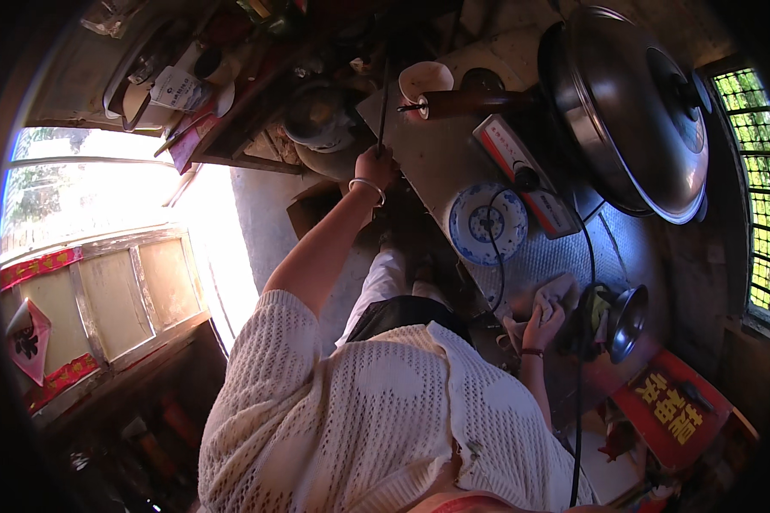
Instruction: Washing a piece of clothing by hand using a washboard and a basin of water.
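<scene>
My left hand (376,168), with a bangle on its wrist, is stretched forward and closed around a thin dark rod or cord (385,96). The rod or cord runs up from my fist into shadow. At the right, my right hand (544,326) grips a greyish-pink cloth (557,294) at the edge of the table (417,160). A blue-and-white patterned plate (487,224) lies on this table, with a black cable (502,282) across it. Beside the plate is a white-and-red power strip (526,176) with a black plug in it.
A large lidded wok (641,115) with a wooden handle (475,104) stands at the back right. Nearby are a pale bowl (425,81), a metal bowl (627,324) and a red board (674,410). An open doorway (212,256) is at left, below a cluttered shelf (250,160).
</scene>
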The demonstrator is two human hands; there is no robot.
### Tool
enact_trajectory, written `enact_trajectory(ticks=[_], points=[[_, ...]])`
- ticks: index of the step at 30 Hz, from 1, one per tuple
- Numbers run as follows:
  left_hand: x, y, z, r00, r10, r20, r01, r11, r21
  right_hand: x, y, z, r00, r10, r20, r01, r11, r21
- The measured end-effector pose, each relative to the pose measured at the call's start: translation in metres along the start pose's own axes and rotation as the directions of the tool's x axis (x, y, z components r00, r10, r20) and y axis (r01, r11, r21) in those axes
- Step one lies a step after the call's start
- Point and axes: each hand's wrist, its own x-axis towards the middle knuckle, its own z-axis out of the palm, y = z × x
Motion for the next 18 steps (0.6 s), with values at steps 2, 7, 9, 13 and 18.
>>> enact_trajectory(ticks=[2, 7, 9, 13, 18], points=[[0.034, 0.018, 0.003, 1.000, -0.011, 0.010, 0.012, 0.996, -0.086, 0.000, -0.008, 0.005, 1.000, 0.026, 0.001, -0.026, 1.000, -0.013], [0.104, 0.061, 0.013, 0.998, 0.028, 0.063, -0.046, 0.947, 0.317, -0.017, -0.032, 0.014, 0.991, 0.132, 0.015, -0.132, 0.991, -0.013], [0.144, 0.043, 0.014, 0.955, 0.263, 0.139, -0.291, 0.922, 0.257, -0.029, -0.049, 0.023, 0.971, 0.233, 0.054, -0.234, 0.972, 0.008], [0.175, 0.062, 0.013, 0.993, -0.002, 0.115, -0.039, 0.936, 0.349, -0.064, -0.077, 0.039, 0.936, 0.351, 0.011, -0.350, 0.930, 0.111], [0.186, 0.058, -0.006, 0.950, 0.086, 0.302, -0.255, 0.773, 0.582, -0.087, -0.088, 0.054, 0.911, 0.409, -0.054, -0.401, 0.909, 0.115]])
